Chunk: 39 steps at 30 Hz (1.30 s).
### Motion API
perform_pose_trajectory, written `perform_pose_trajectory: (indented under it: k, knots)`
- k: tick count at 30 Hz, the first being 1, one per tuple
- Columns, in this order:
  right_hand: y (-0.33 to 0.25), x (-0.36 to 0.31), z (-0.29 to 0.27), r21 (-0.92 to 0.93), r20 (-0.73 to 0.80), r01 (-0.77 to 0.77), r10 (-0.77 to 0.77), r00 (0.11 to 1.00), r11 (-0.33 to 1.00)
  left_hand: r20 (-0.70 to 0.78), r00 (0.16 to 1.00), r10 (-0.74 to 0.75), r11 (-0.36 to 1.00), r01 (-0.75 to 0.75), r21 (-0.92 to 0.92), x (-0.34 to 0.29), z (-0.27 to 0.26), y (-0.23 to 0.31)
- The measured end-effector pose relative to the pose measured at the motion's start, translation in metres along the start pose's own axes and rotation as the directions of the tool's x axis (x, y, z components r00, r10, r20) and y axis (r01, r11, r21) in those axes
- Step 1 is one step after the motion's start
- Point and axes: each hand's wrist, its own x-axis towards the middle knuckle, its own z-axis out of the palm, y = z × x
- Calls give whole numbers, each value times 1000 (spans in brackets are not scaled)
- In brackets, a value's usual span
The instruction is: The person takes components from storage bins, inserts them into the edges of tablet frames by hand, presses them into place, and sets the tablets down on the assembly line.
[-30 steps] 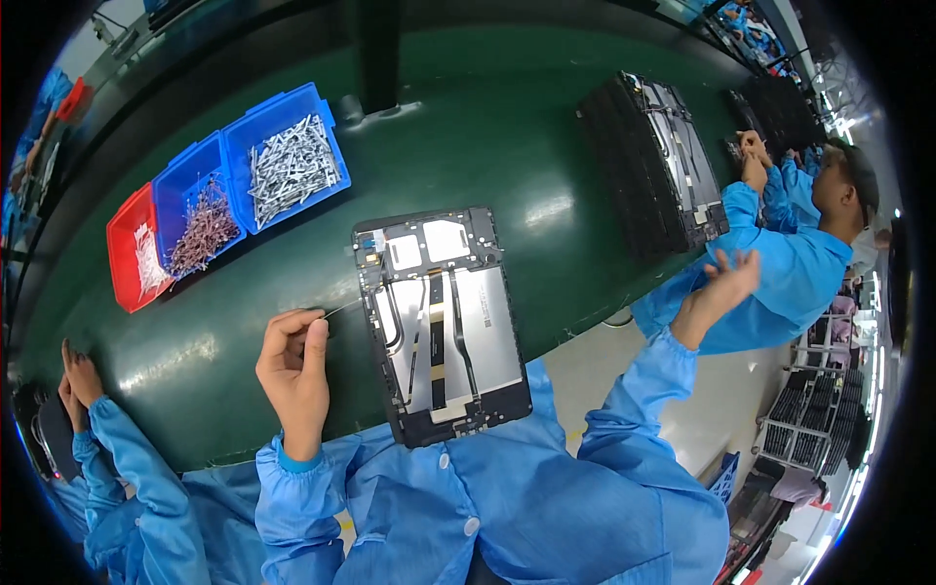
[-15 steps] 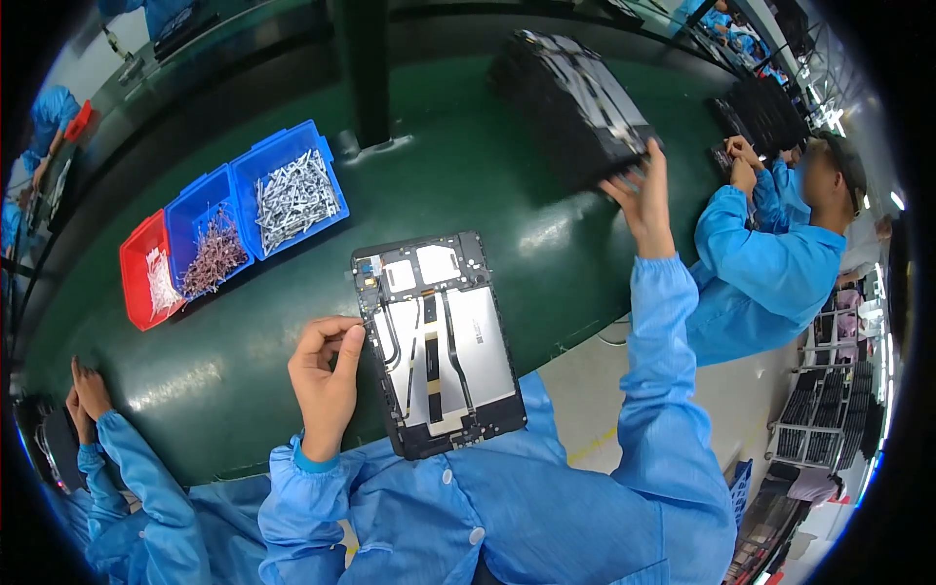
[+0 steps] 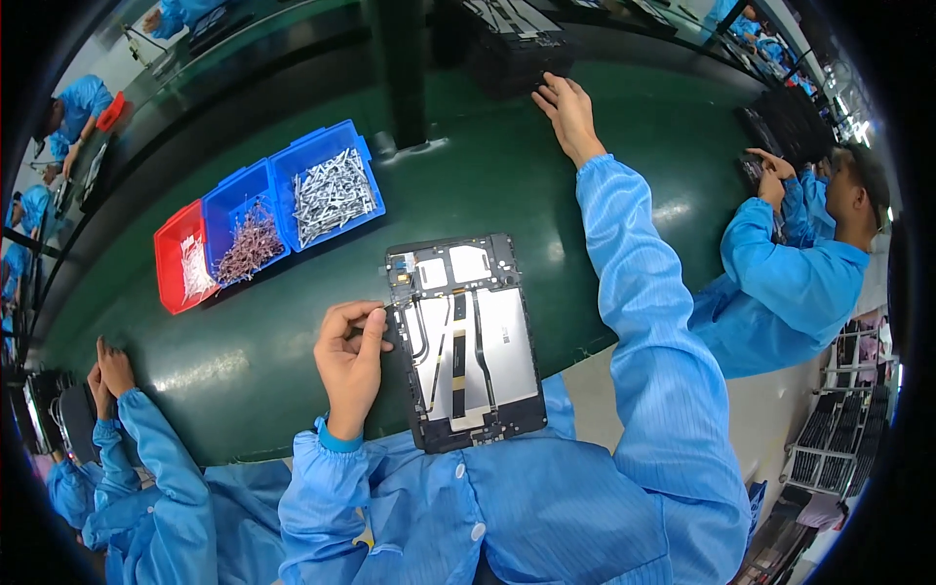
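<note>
An opened tablet [image 3: 507, 341] lies at the table's near edge, its silver back plate, dark flat cables and board parts showing. Its lower end reaches over the edge in front of my body. My left hand [image 3: 353, 356] is at its left side, fingers curled and thumb against them, touching or nearly touching the frame. What the fingertips pinch, if anything, is hidden. Far out over the table, my right hand [image 3: 570, 112] is stretched with fingers apart. Its fingertips are by the near corner of a dark stack of similar opened tablets [image 3: 522, 58]; whether they touch it I cannot tell.
Left of the tablet stand a red bin [image 3: 171, 263] of small white pieces and two blue bins [image 3: 356, 146] of brownish and silvery small parts. A dark post [image 3: 395, 88] rises behind them. Co-workers sit at right [image 3: 799, 244] and left [image 3: 166, 478].
The dark stack has moved away to the back of the table along with my right hand, which now has its fingers loose beside it. My left hand stays beside the tablet; the whole view has shifted.
</note>
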Motion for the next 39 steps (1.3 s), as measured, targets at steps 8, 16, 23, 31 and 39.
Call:
perform_pose_trajectory:
  k: [8,16,23,31,39]
  knots:
    - [-55,-151,47,-414,369,285,-127,921,864,8,994,109,992,-110,62,2,6,6]
    - [-71,-292,61,-362,814,447,44,579,818,105,920,379,865,-392,313,-7,11,21]
    - [-66,-299,71,-344,780,483,-42,625,806,140,899,415,831,-437,344,-12,6,20]
    - [-40,-279,83,-342,799,536,-62,599,772,173,930,-324,941,297,164,11,-11,29]
    - [-32,-281,82,-361,804,506,-13,594,784,221,865,-450,893,431,131,32,-12,32]
